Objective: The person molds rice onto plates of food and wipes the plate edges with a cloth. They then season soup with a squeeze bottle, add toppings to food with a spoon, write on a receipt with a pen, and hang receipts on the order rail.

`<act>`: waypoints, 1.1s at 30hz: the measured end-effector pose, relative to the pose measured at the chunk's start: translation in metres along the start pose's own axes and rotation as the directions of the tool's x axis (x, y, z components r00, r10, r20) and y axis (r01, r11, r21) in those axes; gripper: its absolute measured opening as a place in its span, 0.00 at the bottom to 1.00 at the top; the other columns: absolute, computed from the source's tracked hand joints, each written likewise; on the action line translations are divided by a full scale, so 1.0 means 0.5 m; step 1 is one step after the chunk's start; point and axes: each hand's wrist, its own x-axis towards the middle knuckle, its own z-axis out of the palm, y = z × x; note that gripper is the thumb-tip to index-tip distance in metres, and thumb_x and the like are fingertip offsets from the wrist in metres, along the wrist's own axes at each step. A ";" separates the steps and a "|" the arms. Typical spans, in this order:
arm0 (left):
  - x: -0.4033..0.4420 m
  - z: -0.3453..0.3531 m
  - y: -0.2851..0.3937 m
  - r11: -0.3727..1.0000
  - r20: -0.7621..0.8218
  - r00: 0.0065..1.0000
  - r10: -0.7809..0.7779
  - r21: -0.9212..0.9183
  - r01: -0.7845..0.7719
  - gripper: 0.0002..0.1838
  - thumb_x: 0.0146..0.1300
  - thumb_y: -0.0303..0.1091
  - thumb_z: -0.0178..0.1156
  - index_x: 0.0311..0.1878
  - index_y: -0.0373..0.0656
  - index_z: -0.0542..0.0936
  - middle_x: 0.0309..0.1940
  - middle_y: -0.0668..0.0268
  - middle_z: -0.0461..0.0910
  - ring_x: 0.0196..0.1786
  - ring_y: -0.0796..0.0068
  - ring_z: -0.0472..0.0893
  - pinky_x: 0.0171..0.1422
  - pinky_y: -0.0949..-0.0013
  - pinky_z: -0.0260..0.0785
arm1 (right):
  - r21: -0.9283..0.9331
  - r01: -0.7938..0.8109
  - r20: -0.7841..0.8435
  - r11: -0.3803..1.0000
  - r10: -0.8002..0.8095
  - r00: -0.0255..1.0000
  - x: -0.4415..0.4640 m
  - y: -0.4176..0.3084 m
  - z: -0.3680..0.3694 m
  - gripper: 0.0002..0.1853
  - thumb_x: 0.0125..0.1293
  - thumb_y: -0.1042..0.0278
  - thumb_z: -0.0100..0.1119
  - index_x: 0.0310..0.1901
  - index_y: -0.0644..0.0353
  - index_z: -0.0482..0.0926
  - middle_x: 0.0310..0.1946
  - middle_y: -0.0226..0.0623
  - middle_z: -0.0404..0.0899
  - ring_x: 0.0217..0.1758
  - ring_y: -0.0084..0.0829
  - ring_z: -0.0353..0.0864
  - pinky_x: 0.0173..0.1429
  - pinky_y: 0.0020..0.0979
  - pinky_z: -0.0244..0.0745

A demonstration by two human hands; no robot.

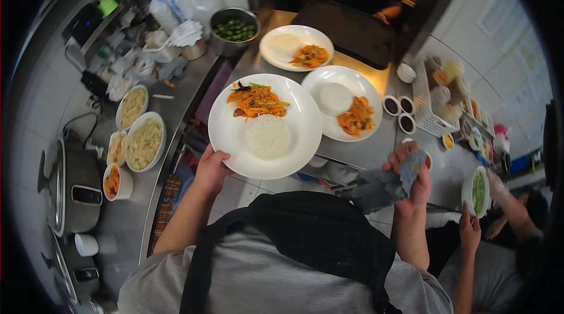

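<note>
My left hand grips the lower left rim of a white plate, thumb on top. On that plate are a round mound of rice and an orange stir-fry with green strips. A grey cloth is bunched in my right hand, its loose end hanging to the left. Just beyond the held plate, a second plate with rice and orange stir-fry rests on the steel counter. Behind it stands a third plate with similar food.
Sauce cups and a white basket of bottles stand on the right. A pot of greens is at the back left. Bowls of food line the left counter. At right, a co-worker's hands hold a bowl of green food.
</note>
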 end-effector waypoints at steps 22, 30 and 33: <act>0.140 -0.298 -0.019 0.990 -0.013 0.990 -0.141 0.006 0.141 0.25 0.54 0.28 0.49 0.58 0.43 0.66 0.47 0.60 0.75 0.44 0.64 0.79 0.47 0.59 0.76 | -0.975 -0.025 -0.065 -0.221 0.176 0.982 0.520 0.550 0.067 0.12 0.51 0.64 0.66 0.24 0.63 0.75 0.36 0.44 0.75 0.41 0.45 0.75 0.44 0.37 0.71; 0.141 -0.295 -0.011 0.980 0.035 0.985 -0.166 0.118 0.161 0.32 0.56 0.29 0.49 0.66 0.47 0.54 0.55 0.58 0.69 0.51 0.63 0.76 0.46 0.58 0.76 | -0.872 0.451 0.391 -0.192 0.283 0.876 0.494 0.545 0.061 0.05 0.57 0.72 0.59 0.34 0.62 0.81 0.49 0.43 0.73 0.47 0.42 0.75 0.50 0.34 0.72; 0.143 -0.292 -0.008 0.971 -0.012 0.985 -0.174 0.166 0.174 0.33 0.56 0.29 0.49 0.67 0.47 0.54 0.56 0.58 0.69 0.52 0.62 0.75 0.46 0.58 0.76 | -0.961 0.275 0.274 0.020 0.191 0.943 0.503 0.525 0.084 0.08 0.55 0.73 0.59 0.38 0.61 0.80 0.47 0.43 0.74 0.47 0.43 0.76 0.47 0.35 0.73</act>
